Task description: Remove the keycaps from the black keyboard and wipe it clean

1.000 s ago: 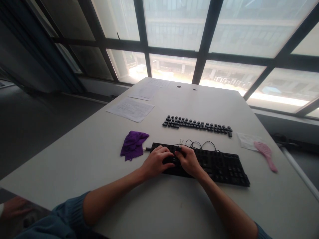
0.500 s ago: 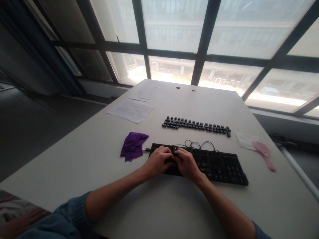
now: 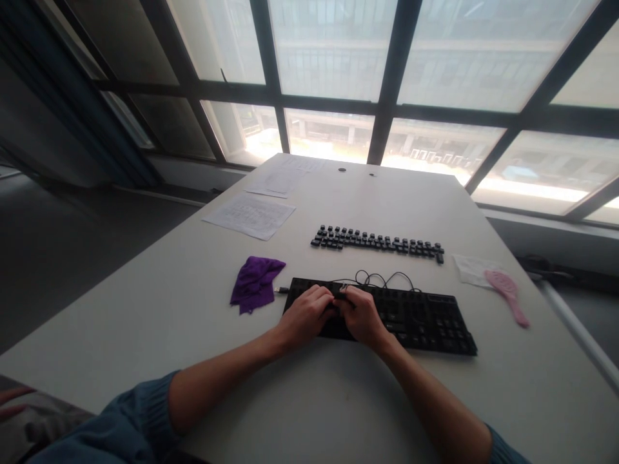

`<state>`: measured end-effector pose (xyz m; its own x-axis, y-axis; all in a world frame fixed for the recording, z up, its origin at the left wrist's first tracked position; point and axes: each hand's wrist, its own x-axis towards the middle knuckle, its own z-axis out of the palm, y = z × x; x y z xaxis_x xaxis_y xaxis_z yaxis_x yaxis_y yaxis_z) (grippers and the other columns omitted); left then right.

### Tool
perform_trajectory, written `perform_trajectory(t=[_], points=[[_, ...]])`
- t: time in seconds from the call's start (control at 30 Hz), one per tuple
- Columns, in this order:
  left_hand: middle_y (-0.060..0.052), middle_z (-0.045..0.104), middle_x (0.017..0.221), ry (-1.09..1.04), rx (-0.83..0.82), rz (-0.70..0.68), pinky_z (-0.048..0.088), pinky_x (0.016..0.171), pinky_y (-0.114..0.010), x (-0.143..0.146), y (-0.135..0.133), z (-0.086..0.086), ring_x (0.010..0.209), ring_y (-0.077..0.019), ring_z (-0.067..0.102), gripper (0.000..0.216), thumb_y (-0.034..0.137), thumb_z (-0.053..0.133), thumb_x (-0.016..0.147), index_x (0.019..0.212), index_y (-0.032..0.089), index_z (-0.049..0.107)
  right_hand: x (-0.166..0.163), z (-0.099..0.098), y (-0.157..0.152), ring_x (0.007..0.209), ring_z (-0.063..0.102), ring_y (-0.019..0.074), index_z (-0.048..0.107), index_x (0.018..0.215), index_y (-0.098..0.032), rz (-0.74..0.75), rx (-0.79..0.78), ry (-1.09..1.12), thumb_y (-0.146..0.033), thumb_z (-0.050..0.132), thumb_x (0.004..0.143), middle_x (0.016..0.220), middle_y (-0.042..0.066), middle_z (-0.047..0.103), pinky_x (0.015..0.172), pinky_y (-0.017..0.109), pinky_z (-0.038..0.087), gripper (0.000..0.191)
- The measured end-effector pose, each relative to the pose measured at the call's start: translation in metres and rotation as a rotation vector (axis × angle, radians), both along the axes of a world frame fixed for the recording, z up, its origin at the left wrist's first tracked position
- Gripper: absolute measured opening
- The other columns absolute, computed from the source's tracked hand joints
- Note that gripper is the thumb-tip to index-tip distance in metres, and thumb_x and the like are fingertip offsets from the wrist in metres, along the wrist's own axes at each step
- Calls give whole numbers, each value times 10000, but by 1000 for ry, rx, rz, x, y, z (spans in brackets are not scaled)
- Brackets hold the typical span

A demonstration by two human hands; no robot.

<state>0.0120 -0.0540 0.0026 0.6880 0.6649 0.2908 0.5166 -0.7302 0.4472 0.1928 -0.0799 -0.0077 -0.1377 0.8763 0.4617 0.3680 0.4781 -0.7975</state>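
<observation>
A black keyboard [image 3: 425,317] lies on the white table [image 3: 338,399], its left part showing empty key sockets. My left hand [image 3: 305,316] and my right hand [image 3: 363,316] sit side by side on that left part. Both have their fingers curled, and the fingertips meet over one spot. What they pinch is hidden. A row of loose black keycaps [image 3: 377,241] lies behind the keyboard. The keyboard's black cable [image 3: 383,280] is coiled at its back edge.
A crumpled purple cloth [image 3: 254,287] lies left of the keyboard. A pink brush [image 3: 507,295] rests on a white tissue [image 3: 468,269] at the right. Printed sheets [image 3: 249,214] lie at the far left. Large windows stand behind the table.
My hands have closed in tighter and lower on the keyboard. A small white wire piece seen above my right hand a second ago no longer shows.
</observation>
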Motion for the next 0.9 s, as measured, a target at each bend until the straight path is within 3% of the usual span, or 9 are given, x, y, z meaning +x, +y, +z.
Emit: perform_trajectory(t=[0.27,0.47,0.73,0.9], points=[[-57,650,1058,-113,-47,-3,494,939,-378,-2,2,-1,1045,-219,568,138,185,573,940,1065,207,625,1,4,0,634,520,159,546,668,-198,-66,-60,88,-200,580,900,652,3,555,609,277,407,234],[-46,649,1074,-237,-130,43,517,933,-349,-6,4,-7,1013,-196,623,413,130,628,888,1279,234,545,0,4,0,626,536,153,587,716,-189,-110,-97,89,-225,593,903,664,5,587,585,260,411,191],[-46,660,1043,-294,-174,47,514,913,-351,-6,2,-2,990,-193,630,267,174,654,885,1137,214,578,-1,3,2,542,550,146,589,714,-179,-140,-212,140,-285,568,924,601,3,605,526,251,406,237],[-59,666,975,-236,-56,-30,516,877,-351,-5,3,0,974,-203,598,143,185,604,928,1067,196,637,0,0,3,539,538,145,585,715,-178,-135,-233,172,-310,577,922,598,0,597,520,253,403,246]])
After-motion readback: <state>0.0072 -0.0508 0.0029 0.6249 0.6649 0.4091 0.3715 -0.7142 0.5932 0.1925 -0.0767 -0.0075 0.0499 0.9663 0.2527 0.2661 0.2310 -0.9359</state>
